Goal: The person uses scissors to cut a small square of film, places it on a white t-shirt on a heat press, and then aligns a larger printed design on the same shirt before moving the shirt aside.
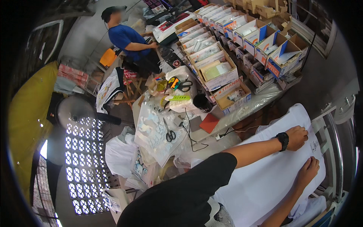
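A white shirt point(261, 178) lies spread over a flat surface on the right, with a small dark print point(314, 146) near its far right end. My left hand point(297, 138), a black watch on its wrist, reaches across from the left. Its fingers are curled down on the shirt just beyond the print. My right hand point(309, 171) comes up from the lower edge, fingers bent against the fabric on the near side of the print. Both hands touch the cloth; the fingertips are partly hidden.
A metal frame point(338, 151) borders the shirt on the right. Cardboard boxes point(219, 70) of packets stand in rows at the back. Scissors point(170, 132) lie on printed sheets point(151, 126) on the left table. A fan point(75, 111) and a person in blue point(126, 39) are farther left.
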`<action>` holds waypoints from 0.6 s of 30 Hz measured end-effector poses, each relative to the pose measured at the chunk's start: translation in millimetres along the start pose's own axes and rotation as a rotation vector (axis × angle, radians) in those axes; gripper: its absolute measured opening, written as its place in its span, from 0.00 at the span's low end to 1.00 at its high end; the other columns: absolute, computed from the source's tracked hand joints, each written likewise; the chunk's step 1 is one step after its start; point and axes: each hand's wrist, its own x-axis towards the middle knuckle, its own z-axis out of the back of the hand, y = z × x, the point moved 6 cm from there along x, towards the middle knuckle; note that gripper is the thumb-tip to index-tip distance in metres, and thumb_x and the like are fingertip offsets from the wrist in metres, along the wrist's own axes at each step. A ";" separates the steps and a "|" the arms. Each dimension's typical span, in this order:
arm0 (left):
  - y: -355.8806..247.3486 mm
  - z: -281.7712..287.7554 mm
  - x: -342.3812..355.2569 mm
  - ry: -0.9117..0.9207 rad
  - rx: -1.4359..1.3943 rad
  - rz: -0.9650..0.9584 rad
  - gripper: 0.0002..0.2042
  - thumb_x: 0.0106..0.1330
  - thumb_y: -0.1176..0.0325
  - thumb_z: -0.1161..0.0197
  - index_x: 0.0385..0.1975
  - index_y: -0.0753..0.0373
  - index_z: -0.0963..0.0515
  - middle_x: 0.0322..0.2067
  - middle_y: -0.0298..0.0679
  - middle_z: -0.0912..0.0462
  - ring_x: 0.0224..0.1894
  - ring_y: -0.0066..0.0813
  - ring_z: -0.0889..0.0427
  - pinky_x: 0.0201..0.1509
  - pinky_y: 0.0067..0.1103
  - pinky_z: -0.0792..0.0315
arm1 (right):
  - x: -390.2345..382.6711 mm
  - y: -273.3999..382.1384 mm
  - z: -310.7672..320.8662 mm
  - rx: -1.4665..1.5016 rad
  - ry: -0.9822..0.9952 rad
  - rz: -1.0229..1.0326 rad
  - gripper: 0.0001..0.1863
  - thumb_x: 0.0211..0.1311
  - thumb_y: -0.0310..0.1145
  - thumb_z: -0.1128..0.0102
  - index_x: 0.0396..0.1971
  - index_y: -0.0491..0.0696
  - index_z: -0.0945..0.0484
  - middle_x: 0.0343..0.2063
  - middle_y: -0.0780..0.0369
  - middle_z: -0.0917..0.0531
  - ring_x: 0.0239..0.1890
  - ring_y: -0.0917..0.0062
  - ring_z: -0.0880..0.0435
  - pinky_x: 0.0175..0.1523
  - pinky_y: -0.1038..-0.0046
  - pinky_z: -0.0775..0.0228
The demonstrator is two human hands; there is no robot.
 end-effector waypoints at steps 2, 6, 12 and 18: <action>0.3 -1.7 1.0 0.023 -0.013 0.007 0.05 0.54 0.68 0.37 0.28 0.62 0.21 0.34 0.39 0.25 0.44 0.37 0.26 0.49 0.30 0.31 | -2.2 0.4 1.5 -0.011 -0.023 -0.022 0.10 0.68 0.31 0.50 0.39 0.41 0.23 0.39 0.55 0.22 0.43 0.57 0.25 0.47 0.58 0.33; 1.8 -14.1 -1.5 0.051 -0.019 -0.001 0.05 0.55 0.68 0.37 0.27 0.62 0.21 0.34 0.41 0.24 0.43 0.38 0.25 0.49 0.31 0.31 | -12.2 -12.3 -1.1 0.046 -0.061 0.032 0.08 0.65 0.30 0.48 0.37 0.42 0.23 0.37 0.54 0.22 0.41 0.57 0.25 0.46 0.58 0.33; 54.2 5.1 -7.6 0.077 0.084 -0.122 0.10 0.63 0.70 0.46 0.38 0.66 0.21 0.39 0.50 0.20 0.45 0.47 0.23 0.53 0.36 0.30 | -38.7 -59.9 25.1 -0.345 -0.088 -0.120 0.25 0.67 0.46 0.49 0.56 0.45 0.30 0.56 0.50 0.32 0.60 0.55 0.37 0.62 0.53 0.45; 106.7 118.5 -125.5 -0.062 0.071 0.625 0.24 0.73 0.53 0.50 0.56 0.68 0.26 0.54 0.56 0.23 0.58 0.49 0.25 0.62 0.34 0.34 | -209.1 -145.6 92.8 -0.040 -0.211 -0.773 0.38 0.70 0.60 0.57 0.59 0.36 0.31 0.53 0.42 0.25 0.58 0.54 0.27 0.64 0.57 0.39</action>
